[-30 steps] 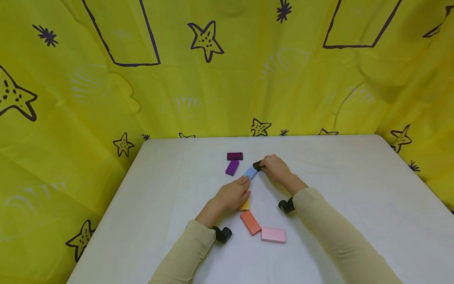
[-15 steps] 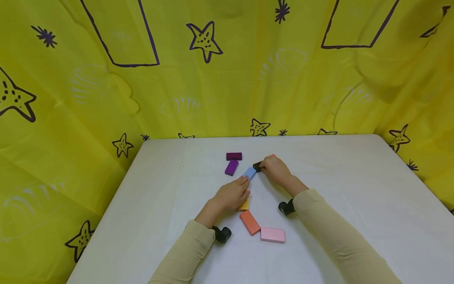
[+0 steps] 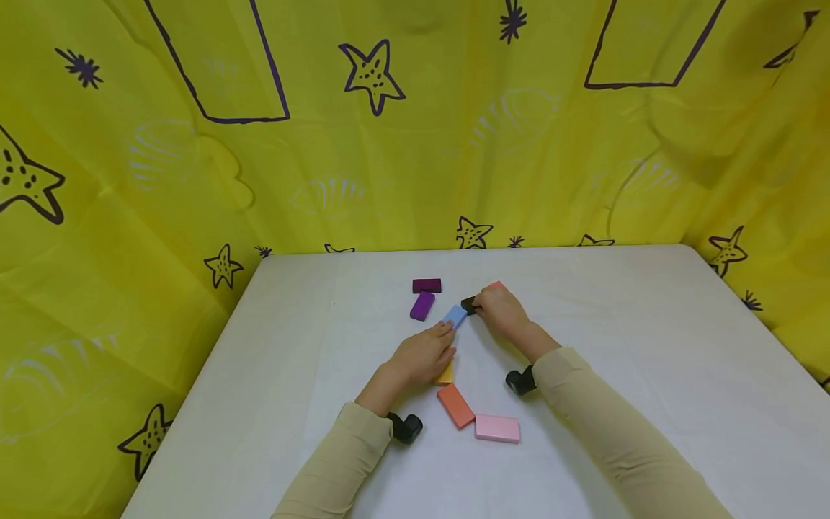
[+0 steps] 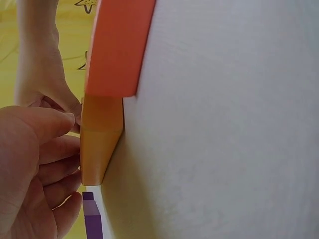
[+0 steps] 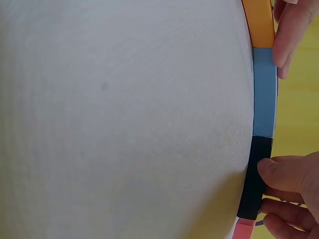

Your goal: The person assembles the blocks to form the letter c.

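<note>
My right hand (image 3: 502,315) pinches a black block (image 5: 255,177) at the far end of a curved row on the table. In the right wrist view, the thumb lies on its near side and the fingers on the other. My left hand (image 3: 423,353) rests over the row, fingertips touching the light blue block (image 3: 455,316). It partly covers the yellow-orange block (image 4: 99,144). The blue and black blocks meet end to end. Beyond the black one, a salmon block (image 5: 243,228) shows, mostly hidden by my right hand in the head view.
Nearer me lie an orange block (image 3: 456,406) and a pink block (image 3: 497,428), both in the row. A purple block (image 3: 423,306) and a dark maroon block (image 3: 426,286) lie farther back on the white table (image 3: 292,360). A yellow patterned curtain (image 3: 415,158) hangs behind.
My right hand has shifted slightly, so the salmon block's edge now shows beside its knuckles. It keeps its pinch on the black block; my left hand stays on the row.
</note>
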Demonstrator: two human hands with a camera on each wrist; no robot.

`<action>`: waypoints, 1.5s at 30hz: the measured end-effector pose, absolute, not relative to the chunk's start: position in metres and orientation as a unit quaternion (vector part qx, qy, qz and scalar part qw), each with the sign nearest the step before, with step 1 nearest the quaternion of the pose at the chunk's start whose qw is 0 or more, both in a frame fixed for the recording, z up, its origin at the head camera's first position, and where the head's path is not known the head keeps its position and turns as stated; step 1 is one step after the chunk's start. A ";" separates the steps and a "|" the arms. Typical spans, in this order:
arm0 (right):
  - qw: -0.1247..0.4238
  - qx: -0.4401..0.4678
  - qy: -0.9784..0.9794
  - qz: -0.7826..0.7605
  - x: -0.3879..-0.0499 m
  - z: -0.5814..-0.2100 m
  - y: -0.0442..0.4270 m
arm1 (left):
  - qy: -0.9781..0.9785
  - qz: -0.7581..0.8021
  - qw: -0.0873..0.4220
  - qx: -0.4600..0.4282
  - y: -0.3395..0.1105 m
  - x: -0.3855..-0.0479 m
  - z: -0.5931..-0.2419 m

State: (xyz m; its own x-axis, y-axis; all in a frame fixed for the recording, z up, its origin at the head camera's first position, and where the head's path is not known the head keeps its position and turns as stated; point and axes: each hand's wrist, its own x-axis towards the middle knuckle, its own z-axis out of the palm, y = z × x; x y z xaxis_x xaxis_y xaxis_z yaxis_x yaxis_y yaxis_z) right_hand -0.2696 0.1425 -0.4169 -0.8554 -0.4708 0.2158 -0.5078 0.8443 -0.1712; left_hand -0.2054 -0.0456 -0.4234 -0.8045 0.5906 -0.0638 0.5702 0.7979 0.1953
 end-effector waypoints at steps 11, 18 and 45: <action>0.085 0.260 -0.956 0.108 -0.269 -0.415 0.143 | 0.947 0.084 0.045 0.307 -0.044 -0.209 -0.422; 0.050 0.248 -0.960 0.123 -0.271 -0.412 0.142 | 0.951 0.090 0.037 0.294 -0.041 -0.211 -0.418; -0.002 0.183 -0.974 0.137 -0.299 -0.401 0.122 | 0.934 0.100 0.011 0.343 -0.048 -0.180 -0.417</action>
State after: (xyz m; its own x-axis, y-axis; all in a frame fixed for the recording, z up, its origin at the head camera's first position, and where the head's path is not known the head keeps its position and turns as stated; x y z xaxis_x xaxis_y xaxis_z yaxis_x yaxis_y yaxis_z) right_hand -0.2985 0.1216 -0.4010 -0.9329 -0.3570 0.0470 -0.3562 0.8956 -0.2664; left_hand -0.1799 -0.0483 -0.4167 -0.7642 0.6433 0.0473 0.6387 0.7445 0.1945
